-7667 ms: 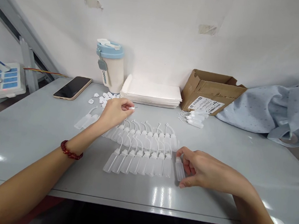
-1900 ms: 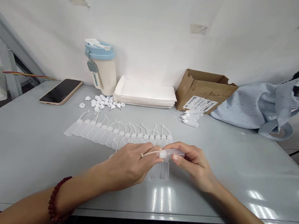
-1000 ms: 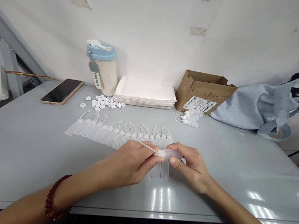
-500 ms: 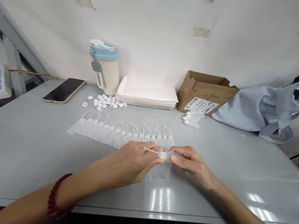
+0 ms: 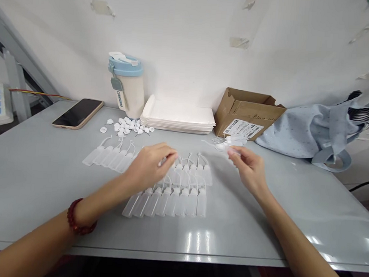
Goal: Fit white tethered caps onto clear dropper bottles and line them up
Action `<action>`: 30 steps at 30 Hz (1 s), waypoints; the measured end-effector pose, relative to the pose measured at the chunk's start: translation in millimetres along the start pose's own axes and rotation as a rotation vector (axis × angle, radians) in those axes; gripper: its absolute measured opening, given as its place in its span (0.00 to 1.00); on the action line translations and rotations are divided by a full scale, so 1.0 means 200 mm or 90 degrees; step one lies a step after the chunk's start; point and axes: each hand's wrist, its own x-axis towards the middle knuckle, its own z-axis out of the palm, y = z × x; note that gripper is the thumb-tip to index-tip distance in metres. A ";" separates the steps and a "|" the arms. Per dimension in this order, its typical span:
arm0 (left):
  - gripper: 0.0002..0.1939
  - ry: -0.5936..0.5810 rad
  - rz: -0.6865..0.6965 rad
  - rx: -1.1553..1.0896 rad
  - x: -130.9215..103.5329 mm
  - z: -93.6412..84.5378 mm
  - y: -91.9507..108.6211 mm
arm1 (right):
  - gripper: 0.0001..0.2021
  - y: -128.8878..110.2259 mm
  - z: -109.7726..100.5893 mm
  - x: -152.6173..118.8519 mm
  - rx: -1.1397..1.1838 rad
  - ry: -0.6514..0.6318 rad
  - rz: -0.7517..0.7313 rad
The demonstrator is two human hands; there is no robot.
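Two rows of small translucent plastic squeeze bottles with white caps and thin tethers lie on the grey table, a back row (image 5: 108,155) and a front row (image 5: 174,202). Over the back row hovers my left hand (image 5: 151,163), its fingers curled together, with nothing visible in them. It hides some of the bottles beneath. At the small pile of similar bottles (image 5: 237,139) by the cardboard box, my right hand (image 5: 249,166) pinches a bottle (image 5: 223,147) between thumb and fingers. That bottle's tether points left. Several loose white caps (image 5: 127,125) lie in a heap at the back left.
Along the wall stand a blue-lidded tumbler (image 5: 129,88), a stack of white envelopes (image 5: 180,116) and a cardboard box (image 5: 247,116). A light blue fabric bag (image 5: 298,129) rests at the right. Back left lies a phone (image 5: 78,113).
My hands have moved apart. The bottle held between them has left that spot. My right hand has gone up and forward to the pile; my left has shifted left and forward, uncovering the front row.
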 end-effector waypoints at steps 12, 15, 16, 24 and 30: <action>0.19 -0.029 -0.183 0.317 0.11 -0.20 -0.50 | 0.16 0.33 -0.08 0.19 -0.248 0.120 -0.109; 0.20 -0.063 -0.134 0.308 0.13 -0.18 -0.52 | 0.15 0.34 -0.08 0.19 -0.256 0.130 -0.101; 0.20 -0.075 -0.117 0.305 0.14 -0.17 -0.52 | 0.15 0.34 -0.08 0.19 -0.259 0.131 -0.098; 0.20 -0.103 -0.065 0.316 0.15 -0.12 -0.56 | 0.14 0.35 -0.07 0.19 -0.270 0.127 -0.076; 0.17 -0.110 -0.082 0.333 0.15 -0.12 -0.56 | 0.14 0.36 -0.07 0.19 -0.263 0.116 -0.058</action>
